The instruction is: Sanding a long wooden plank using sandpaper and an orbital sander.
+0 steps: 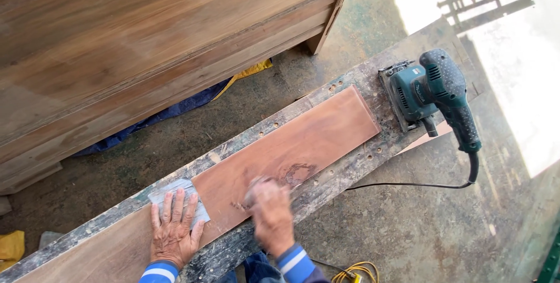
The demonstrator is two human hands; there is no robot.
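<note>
lying under both hands' fingers (175, 207), the reddish board (303, 143).

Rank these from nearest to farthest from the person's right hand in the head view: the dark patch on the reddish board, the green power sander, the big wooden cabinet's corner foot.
From the right hand:
1. Dark patch on the reddish board, just up and right of the hand.
2. Green power sander, at the board's far right end.
3. Cabinet's corner foot, across the floor, farthest up, though close to the sander's distance.
</note>
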